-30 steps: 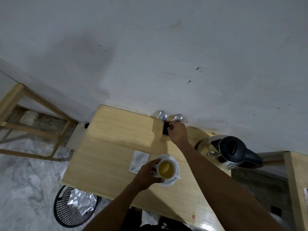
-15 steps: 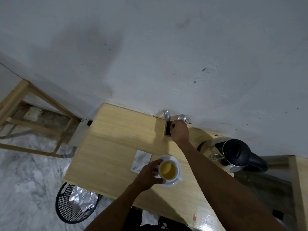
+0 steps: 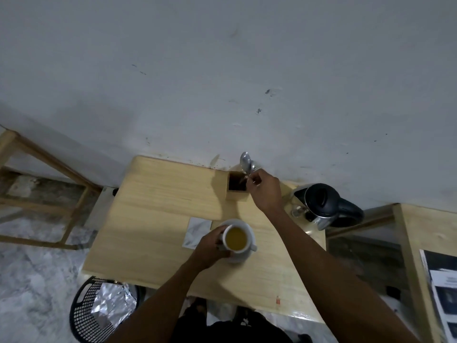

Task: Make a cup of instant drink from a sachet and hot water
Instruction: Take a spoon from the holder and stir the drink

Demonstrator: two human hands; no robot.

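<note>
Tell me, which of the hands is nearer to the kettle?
The right hand. It holds a spoon above the wooden holder, just left of the kettle. The left hand grips the cup, farther away.

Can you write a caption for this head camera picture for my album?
Left hand steadies a cup of yellow drink while right hand lifts a spoon from the wooden holder.

Your left hand and right hand are bare, forearms unsleeved; below them you wear dark clothing with a small white mark.
</note>
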